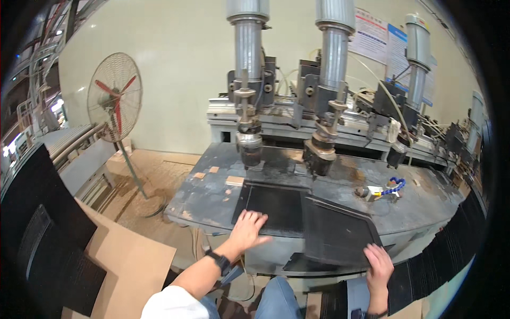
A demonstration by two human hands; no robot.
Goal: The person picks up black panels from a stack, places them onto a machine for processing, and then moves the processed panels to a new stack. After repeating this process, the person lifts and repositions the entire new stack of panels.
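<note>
Two flat black panels with raised rims lie side by side at the front of the grey machine table. My left hand rests at the near-left part of the left black panel, its fingers stretched and its thumb apart. The right black panel sits at an angle and reaches over the table's front edge. At its near-right corner my right hand grips the edge, fingers on top; the thumb is hidden. Just beyond the panels hang two metal machine heads.
Wood scraps lie left of the panels. A blue coiled hose is on the table at right. A caged fan stands at far left. Black sheets and brown board are at near left, more black sheets at right.
</note>
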